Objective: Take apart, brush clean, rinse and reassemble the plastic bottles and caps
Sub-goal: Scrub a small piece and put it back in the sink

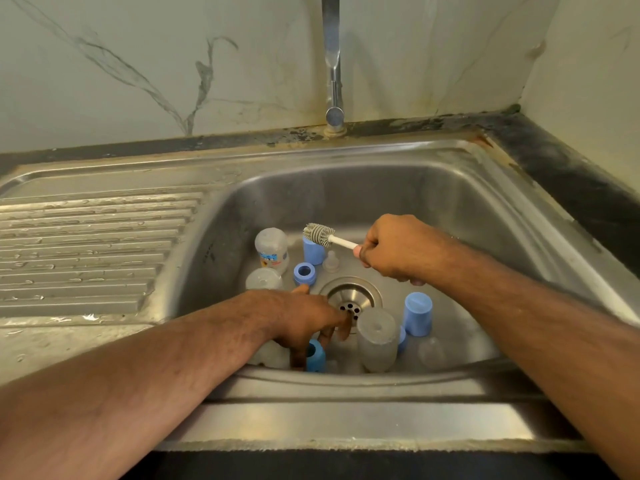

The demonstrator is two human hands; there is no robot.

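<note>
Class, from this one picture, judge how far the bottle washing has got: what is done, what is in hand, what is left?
Done: taking apart; a bottle, blue caps and a blue ring lie separate in the sink. In hand: the right hand grips the brush; the left hand reaches among parts. Left: the tap shows no water, so rinsing and reassembly remain.

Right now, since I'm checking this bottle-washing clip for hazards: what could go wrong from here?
1. The left hand reaches among crowded parts; it may topple the upturned clear bottle beside it.
2. The small clear teat lies close to the open drain; rinsing water might wash it onto the strainer.
3. The right hand holds the brush over the blue cap, which it might knock over.
</note>
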